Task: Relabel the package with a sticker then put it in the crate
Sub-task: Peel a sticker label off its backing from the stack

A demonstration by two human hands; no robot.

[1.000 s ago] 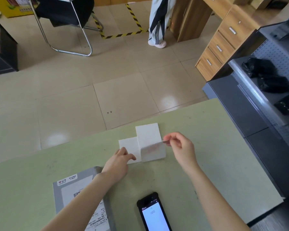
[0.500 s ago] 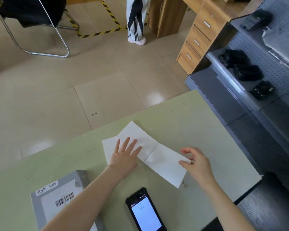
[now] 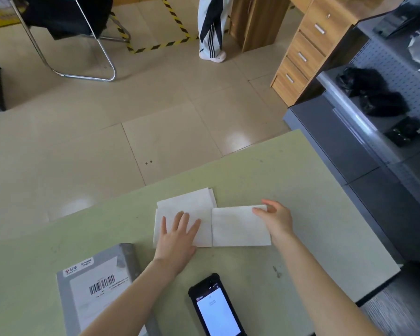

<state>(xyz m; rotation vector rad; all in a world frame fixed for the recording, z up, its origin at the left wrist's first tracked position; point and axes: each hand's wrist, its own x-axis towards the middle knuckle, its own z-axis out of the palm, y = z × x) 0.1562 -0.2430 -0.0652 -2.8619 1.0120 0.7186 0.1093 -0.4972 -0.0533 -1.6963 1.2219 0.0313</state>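
Note:
A folded stack of white sticker sheets (image 3: 192,207) lies on the green table (image 3: 313,195). My left hand (image 3: 177,236) presses flat on the stack, fingers spread. One white sheet (image 3: 238,229) is unfolded to the right, still joined to the stack. My right hand (image 3: 275,218) pinches that sheet's far right corner. A grey package (image 3: 92,284) with a white barcode label lies at the near left, partly under my left forearm. No crate is in view.
A black handheld scanner (image 3: 215,309) with a lit screen lies at the near edge between my arms. Grey shelving (image 3: 364,132) with black bags stands to the right. A person's legs (image 3: 211,27), a chair (image 3: 66,25) and a wooden drawer unit (image 3: 301,54) stand beyond the table.
The upright fold of sheets has been laid flat and pulled out to the right by my right hand. My left hand went from the stack's edge to lying flat on it.

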